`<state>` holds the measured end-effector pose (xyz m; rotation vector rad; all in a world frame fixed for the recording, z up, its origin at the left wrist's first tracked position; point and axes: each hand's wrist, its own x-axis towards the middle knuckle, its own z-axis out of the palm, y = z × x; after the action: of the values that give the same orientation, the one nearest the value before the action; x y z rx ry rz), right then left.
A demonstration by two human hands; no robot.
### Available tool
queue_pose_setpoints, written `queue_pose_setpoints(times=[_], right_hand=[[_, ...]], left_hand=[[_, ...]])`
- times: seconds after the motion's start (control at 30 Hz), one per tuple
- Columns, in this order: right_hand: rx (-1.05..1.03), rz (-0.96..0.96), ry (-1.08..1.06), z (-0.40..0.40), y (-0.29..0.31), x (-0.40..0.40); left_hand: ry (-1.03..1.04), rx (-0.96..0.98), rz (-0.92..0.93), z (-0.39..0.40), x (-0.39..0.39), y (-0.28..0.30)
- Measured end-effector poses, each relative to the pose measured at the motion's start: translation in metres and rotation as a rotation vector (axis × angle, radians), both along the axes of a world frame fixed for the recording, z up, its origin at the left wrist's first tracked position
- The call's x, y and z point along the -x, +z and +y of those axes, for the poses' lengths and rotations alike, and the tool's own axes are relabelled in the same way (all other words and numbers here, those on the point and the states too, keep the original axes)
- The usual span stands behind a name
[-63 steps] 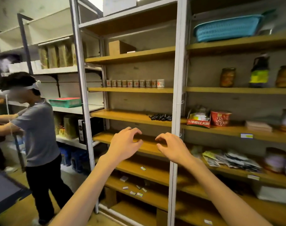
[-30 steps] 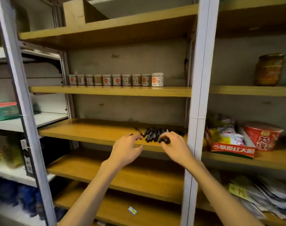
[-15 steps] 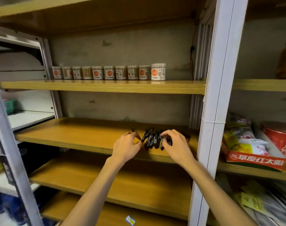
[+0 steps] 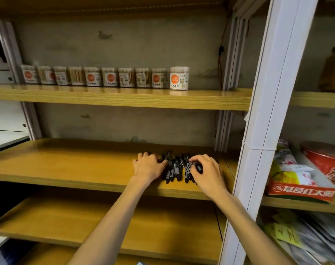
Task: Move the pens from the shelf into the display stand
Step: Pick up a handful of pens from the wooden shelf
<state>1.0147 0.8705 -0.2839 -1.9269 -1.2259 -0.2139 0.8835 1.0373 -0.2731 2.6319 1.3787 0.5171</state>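
My forearms reach up from the lower edge, elbows cut off. On the wooden shelf point(image 4: 67, 165), my left hand point(image 4: 148, 166) lies flat, fingers loosely spread, its thumb side against the left flank of the pens point(image 4: 175, 169). My right hand point(image 4: 206, 172) curls over the right flank; its fingers hide several pens, so whether they pinch one I cannot tell. The pens lie bunched between both hands: dark barrels, grey grips, tips toward me. The count is unclear. Above the shelf stands a row of cotton-swab tubs point(image 4: 109, 77), labels blurred.
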Motion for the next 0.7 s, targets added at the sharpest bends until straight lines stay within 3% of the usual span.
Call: queue_pose_setpoints(times=[0.33, 0.6, 0.7], right_hand=[[-0.023, -0.021, -0.069, 0.012, 0.001, -0.007], [-0.014, -0.039, -0.071, 0.013, -0.004, -0.008], [-0.02, -0.024, -0.068, 0.011, -0.007, -0.009]], left_hand=[[-0.041, 0.024, -0.168, 0.014, -0.014, 0.009], [0.004, 0.219, 0.055, 0.021, -0.027, 0.025], [0.039, 0.175, 0.186, 0.018, -0.03, 0.023]])
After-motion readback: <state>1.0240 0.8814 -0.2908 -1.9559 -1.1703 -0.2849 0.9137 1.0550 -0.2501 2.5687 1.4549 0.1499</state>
